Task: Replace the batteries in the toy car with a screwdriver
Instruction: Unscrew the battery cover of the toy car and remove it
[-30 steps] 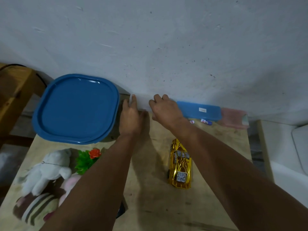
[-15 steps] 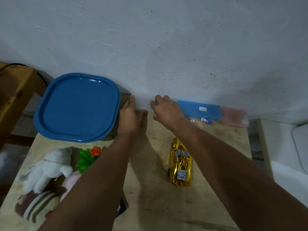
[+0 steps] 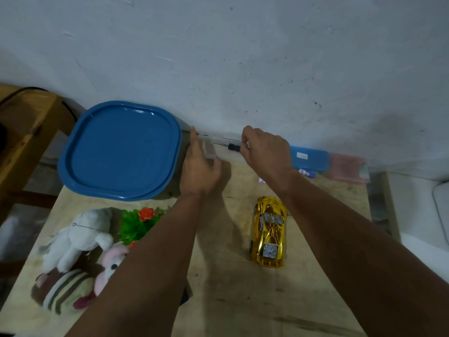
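A gold toy car (image 3: 268,231) stands on its wheels on the wooden table (image 3: 243,300), right of centre. At the back edge by the wall lies a clear plastic case (image 3: 210,148). My left hand (image 3: 200,166) holds the case at its left end. My right hand (image 3: 264,148) pinches a screwdriver (image 3: 230,146) by its black handle, its thin shaft pointing left over the case. Small batteries (image 3: 307,173) with blue and white labels lie just right of my right wrist.
A big blue lid (image 3: 121,149) covers a container at the back left. Plush toys (image 3: 75,239) and a plastic flower (image 3: 143,221) sit at the front left. A blue box (image 3: 309,158) and a pink box (image 3: 347,167) lie against the wall at right.
My right hand has lifted and moved right, drawing the screwdriver out of the case. My left hand has shifted slightly and still holds the case.
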`<action>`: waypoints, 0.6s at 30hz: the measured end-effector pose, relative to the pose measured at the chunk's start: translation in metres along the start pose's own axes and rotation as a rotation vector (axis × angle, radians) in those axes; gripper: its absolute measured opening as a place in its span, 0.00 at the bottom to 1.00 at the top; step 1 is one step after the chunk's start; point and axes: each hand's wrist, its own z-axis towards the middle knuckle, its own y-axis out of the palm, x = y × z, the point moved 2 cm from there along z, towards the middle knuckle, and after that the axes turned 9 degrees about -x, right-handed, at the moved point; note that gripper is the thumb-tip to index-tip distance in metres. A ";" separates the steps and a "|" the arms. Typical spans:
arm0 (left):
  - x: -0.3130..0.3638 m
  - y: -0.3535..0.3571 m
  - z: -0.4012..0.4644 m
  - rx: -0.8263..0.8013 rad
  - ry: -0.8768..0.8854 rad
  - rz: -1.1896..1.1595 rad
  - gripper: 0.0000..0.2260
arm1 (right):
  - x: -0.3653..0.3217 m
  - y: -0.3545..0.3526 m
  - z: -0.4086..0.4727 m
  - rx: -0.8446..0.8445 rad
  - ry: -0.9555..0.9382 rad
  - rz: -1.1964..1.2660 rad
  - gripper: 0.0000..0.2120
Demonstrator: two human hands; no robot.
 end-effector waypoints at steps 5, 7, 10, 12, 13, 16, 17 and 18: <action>-0.002 0.003 0.007 0.076 -0.008 0.010 0.28 | 0.000 0.003 -0.003 0.022 0.034 0.141 0.09; -0.001 0.003 0.010 0.106 -0.017 -0.015 0.27 | -0.002 0.002 -0.003 0.014 0.018 0.186 0.12; 0.001 0.002 0.011 0.130 -0.051 -0.037 0.28 | -0.005 0.004 -0.004 -0.040 -0.026 0.213 0.11; 0.003 0.002 0.009 0.125 -0.070 -0.017 0.29 | -0.007 0.008 -0.002 -0.120 -0.043 0.207 0.10; 0.004 0.001 0.007 0.120 -0.074 -0.002 0.28 | -0.008 0.012 0.000 -0.169 -0.045 0.198 0.10; 0.007 -0.001 0.004 0.096 -0.063 0.040 0.28 | -0.011 0.021 0.002 -0.290 -0.037 0.170 0.12; 0.007 -0.001 0.003 0.085 -0.060 0.053 0.28 | -0.012 0.022 0.003 -0.304 -0.033 0.162 0.12; 0.008 -0.002 0.002 0.072 -0.057 0.065 0.28 | -0.013 0.023 0.004 -0.309 -0.026 0.156 0.12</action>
